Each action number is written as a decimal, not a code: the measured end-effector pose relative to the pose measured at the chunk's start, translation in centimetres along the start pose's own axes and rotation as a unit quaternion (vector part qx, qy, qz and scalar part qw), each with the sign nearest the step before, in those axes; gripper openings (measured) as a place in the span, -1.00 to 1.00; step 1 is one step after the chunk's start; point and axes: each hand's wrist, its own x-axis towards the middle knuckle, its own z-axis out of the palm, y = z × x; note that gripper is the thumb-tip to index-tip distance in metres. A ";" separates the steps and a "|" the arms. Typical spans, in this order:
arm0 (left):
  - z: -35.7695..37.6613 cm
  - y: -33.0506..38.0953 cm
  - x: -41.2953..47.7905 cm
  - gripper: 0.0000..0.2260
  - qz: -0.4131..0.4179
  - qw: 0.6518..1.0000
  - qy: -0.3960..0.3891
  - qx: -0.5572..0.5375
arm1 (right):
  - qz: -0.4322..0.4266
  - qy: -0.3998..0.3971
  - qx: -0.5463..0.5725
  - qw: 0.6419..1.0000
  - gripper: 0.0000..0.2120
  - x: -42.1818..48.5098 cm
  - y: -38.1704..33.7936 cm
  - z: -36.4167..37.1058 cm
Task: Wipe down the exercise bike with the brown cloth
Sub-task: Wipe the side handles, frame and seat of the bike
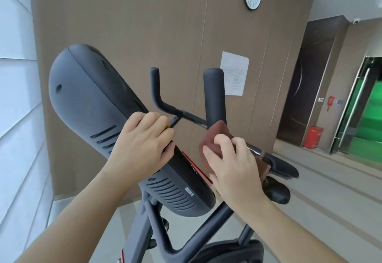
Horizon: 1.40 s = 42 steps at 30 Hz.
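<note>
Head cam view puts the wipe-down somewhere mid-job, though honestly nothing on the exercise bike [115,105] looks visibly cleaner or dirtier, so how much is done is a guess. The right hand [233,169] is closed around the brown cloth [217,136], bunched up and pressed against the handlebar crossbar [192,118] right where the upright grip [214,95] rises from it. The left hand [142,144] is wrapped over the edge of the big dark console housing [88,101], fingers curled shut on it — looks like it's just steadying the thing. My read is the bars are being done now, and the other grip [156,84], the console back with its vents, the lower pads [283,165] and the frame tubes [175,240] down below likely all remain. Room-wise it's tight between the console edge and the bars, so the cloth hand has a narrow gap to work in; the red trim [196,165] beside it is an edge that could catch the cloth. Out to the right the floor [310,211] is open, while the brown panel wall [144,24] sits close behind the bars — reaching their far side probably means working from the right.
</note>
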 end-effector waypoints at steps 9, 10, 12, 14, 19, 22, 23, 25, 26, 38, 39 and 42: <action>-0.4 1.3 0.8 -0.77 -0.035 0.995 0.044 -0.079 | 0.096 0.107 0.359 0.922 -0.65 9.9 6.4 -0.9; -0.5 1.6 1.2 -0.73 -0.033 0.995 0.047 -0.085 | 0.079 0.083 0.370 0.922 -0.65 9.0 6.8 -0.5; -0.5 2.1 1.9 -0.67 -0.040 0.993 0.038 -0.105 | 0.050 0.028 0.390 0.919 -0.63 5.5 7.4 0.0; -0.5 2.8 2.7 -0.60 -0.080 0.982 0.012 -0.171 | 0.012 -0.033 0.397 0.917 -0.61 2.2 8.1 0.0; -1.2 5.6 5.2 -0.61 -0.320 0.825 0.041 -0.464 | 0.036 -0.055 0.490 0.869 -0.67 4.6 11.0 -0.4; -1.2 6.8 6.8 -0.66 -0.409 0.695 0.101 -0.582 | 0.121 0.018 0.586 0.801 -0.67 8.5 11.0 1.1; -1.2 7.1 7.2 -0.66 -0.423 0.667 0.120 -0.602 | 0.127 0.022 0.626 0.769 -0.66 9.2 10.6 1.9; -1.1 7.8 7.6 -0.64 -0.435 0.650 0.135 -0.609 | 0.118 0.012 0.686 0.718 -0.63 8.9 9.8 3.4; -1.2 8.2 7.8 -0.60 -0.436 0.657 0.136 -0.599 | 0.106 0.000 0.703 0.704 -0.62 8.2 9.7 3.9; -0.6 11.4 10.0 -0.58 -0.496 0.779 0.133 -0.360 | -0.002 -0.014 0.774 0.633 -0.63 9.9 13.7 7.9; -0.6 11.5 10.1 -0.57 -0.503 0.777 0.131 -0.355 | -0.001 -0.003 0.784 0.621 -0.62 10.6 13.0 7.9; -0.8 12.1 10.3 -0.52 -0.522 0.777 0.125 -0.330 | -0.014 -0.036 0.829 0.558 -0.63 9.9 11.1 8.4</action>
